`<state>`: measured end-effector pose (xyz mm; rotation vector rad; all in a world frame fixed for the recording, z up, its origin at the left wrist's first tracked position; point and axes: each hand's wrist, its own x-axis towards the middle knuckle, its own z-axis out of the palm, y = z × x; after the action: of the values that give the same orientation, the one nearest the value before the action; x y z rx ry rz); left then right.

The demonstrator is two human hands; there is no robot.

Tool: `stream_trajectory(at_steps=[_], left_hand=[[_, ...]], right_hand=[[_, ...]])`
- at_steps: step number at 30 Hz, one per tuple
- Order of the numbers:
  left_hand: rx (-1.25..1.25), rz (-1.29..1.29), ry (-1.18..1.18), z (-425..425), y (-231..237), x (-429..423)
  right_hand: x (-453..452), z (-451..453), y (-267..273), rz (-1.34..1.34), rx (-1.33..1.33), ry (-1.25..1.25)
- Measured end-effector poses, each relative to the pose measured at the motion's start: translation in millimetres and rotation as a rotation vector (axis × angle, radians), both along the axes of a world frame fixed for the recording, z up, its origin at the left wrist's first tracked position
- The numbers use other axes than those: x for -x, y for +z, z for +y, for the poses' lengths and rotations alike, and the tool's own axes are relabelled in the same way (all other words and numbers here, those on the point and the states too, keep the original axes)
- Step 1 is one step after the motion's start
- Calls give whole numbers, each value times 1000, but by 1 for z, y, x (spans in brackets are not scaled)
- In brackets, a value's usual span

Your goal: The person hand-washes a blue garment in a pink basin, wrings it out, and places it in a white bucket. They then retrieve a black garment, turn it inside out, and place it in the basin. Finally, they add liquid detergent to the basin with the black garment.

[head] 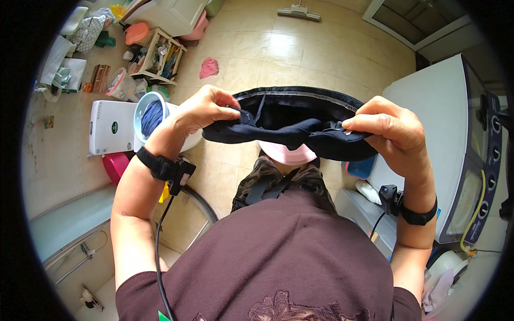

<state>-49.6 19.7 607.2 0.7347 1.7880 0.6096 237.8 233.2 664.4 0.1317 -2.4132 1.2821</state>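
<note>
Dark navy trousers [277,134] hang stretched between my hands at chest height. Their waist gapes open, and a pale strip with repeated writing [297,93] runs along the inner waistband. My left hand [207,107] pinches the left end of the waistband between thumb and fingers. At the opposite end, my right hand [387,126] grips the waistband near a small metal fastener [347,132]. The lower part of the garment is hidden beneath the waist. Under it, a pink basin [289,154] shows partly between my legs.
On the left, a light blue bucket [137,116] holds dark blue cloth [152,118] beside a white box-like panel [113,127]. A washing machine [421,120] with several knobs stands at right. A pink cloth [209,68] and a squeegee mop head [299,13] lie on the tiled floor.
</note>
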Motion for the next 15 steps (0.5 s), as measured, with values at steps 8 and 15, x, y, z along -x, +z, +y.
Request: stream_trajectory(at_steps=[8,15], left_hand=[[-391,-634,352,3,3,-50],[-392,-707,304,13,13,-70]], right_hand=[[25,-23,-32,-30,-164,11],[35,-31,-40,-27,-295,-53]])
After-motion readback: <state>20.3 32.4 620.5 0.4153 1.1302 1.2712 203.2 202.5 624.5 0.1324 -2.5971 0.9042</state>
